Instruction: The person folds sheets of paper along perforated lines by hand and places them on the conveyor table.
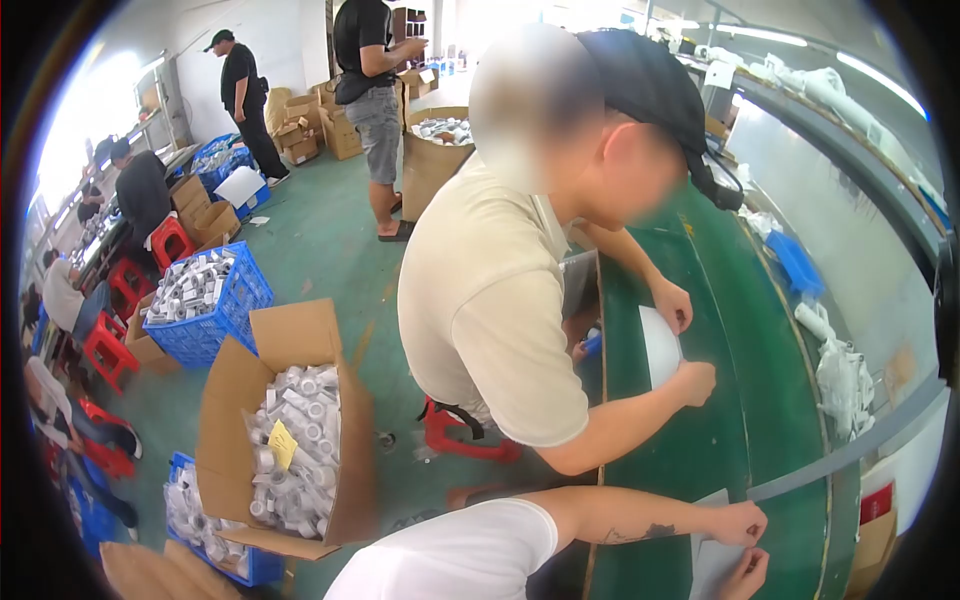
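Note:
At the lower right, my left hand (pixel 738 523) reaches out over the green conveyor belt, its fingers closed at the edge of a light grey, flat sheet-like piece (pixel 708 548). My right hand (pixel 745 576), partly cut off by the bottom of the view, has its fingers bent against the same piece from below. Whether it is paper or a flat bag I cannot tell. Just beyond, a co-worker in a beige shirt (pixel 500 300) leans over the belt. That person's two hands hold a white sheet (pixel 660 345).
Left of the co-worker stands an open carton (pixel 225 440) of white plastic-like parts. Blue crates (pixel 245 300) and red stools (pixel 108 350) lie farther left. A grey bar (pixel 850 445) crosses the belt at right. A blue tray (pixel 795 265) is beyond the belt. Other people stand or sit behind.

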Action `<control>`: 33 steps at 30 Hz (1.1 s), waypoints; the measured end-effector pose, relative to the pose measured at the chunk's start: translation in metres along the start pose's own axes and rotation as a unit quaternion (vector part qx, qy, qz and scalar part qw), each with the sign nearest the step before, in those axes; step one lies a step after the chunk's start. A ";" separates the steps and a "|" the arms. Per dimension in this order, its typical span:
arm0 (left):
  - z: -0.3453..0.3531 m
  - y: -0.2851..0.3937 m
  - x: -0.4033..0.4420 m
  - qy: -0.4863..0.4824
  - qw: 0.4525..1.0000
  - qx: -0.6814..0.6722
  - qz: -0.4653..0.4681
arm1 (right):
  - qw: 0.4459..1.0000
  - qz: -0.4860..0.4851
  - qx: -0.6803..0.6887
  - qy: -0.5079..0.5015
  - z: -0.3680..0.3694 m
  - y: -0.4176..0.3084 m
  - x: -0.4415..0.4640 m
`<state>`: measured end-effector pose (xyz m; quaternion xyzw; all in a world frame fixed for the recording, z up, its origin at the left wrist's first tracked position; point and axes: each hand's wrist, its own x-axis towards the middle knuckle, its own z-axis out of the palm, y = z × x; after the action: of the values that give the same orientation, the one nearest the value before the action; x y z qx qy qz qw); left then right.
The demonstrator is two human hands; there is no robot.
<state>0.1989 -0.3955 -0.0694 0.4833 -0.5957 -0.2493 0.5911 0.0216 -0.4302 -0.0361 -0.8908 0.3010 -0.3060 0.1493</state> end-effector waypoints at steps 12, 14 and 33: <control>-0.001 -0.022 0.006 0.082 0.992 0.081 0.051 | 0.998 0.000 -0.031 -0.050 -0.011 -0.002 -0.001; -0.004 -0.020 0.003 0.074 0.993 0.085 0.035 | 0.998 -0.010 -0.037 -0.049 -0.010 0.000 -0.001; -0.004 -0.021 -0.010 -0.005 0.977 0.205 0.057 | 0.998 -0.046 0.015 0.037 0.017 0.017 -0.027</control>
<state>0.2072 -0.3946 -0.0912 0.5583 -0.6638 -0.0902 0.4894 0.0077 -0.4254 -0.0693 -0.8894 0.2606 -0.3497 0.1373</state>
